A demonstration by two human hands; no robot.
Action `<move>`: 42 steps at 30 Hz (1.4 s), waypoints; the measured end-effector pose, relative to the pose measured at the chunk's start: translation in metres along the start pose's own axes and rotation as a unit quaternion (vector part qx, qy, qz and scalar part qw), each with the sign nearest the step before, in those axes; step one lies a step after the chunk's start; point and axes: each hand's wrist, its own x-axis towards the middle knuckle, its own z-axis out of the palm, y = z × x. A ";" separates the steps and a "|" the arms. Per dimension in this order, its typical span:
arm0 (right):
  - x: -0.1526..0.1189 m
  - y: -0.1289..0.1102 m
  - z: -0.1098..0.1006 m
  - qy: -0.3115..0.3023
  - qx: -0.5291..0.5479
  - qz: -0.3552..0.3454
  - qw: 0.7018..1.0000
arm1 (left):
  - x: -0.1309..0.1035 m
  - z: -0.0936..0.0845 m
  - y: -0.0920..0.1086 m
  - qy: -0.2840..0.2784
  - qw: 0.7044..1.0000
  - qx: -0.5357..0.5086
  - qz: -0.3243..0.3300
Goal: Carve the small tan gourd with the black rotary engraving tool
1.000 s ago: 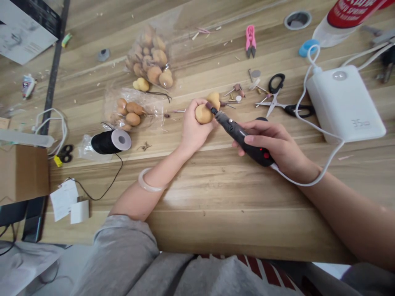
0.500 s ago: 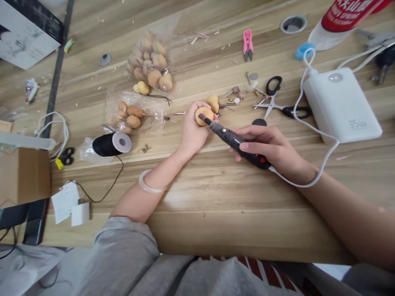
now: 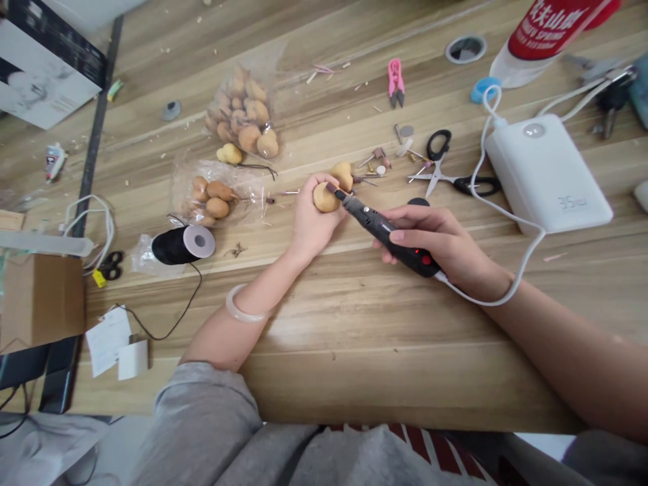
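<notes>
My left hand is wrapped round a small tan gourd, its rounded end facing up. In my right hand is a black rotary tool with a red light and a white cable at its rear. The tool's brownish tip lies at the gourd's upper right edge; whether it touches cannot be made out. Just behind my left hand sits another yellowish gourd. Small grinding bits are scattered to its right.
Black scissors and a white power bank lie to the right, with the cable looping over. Farther back are pink snips and a bottle. Bagged gourds and a black thread spool stand left.
The tool tip has shifted from over the gourd's face to its upper right edge. The gourd and my left hand sit slightly further left. The whole view has shifted a little.
</notes>
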 end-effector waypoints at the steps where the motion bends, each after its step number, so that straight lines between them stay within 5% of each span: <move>1: 0.000 0.000 0.000 0.012 0.012 0.005 1.000 | 0.000 0.000 0.000 0.006 1.000 0.017 0.005; 8: 0.000 0.000 0.001 0.029 0.034 0.018 0.999 | 0.002 -0.002 -0.001 0.016 0.998 0.051 0.013; 19: -0.003 0.000 0.002 -0.035 -0.006 0.003 0.999 | -0.001 0.001 0.000 -0.011 1.000 -0.026 -0.013; 26: -0.002 0.000 0.001 -0.009 0.024 0.000 1.000 | 0.001 -0.001 -0.002 0.009 0.999 0.023 0.031; 42: -0.003 0.001 0.002 -0.026 0.003 0.003 1.000 | 0.000 -0.001 0.002 0.002 1.000 0.019 -0.001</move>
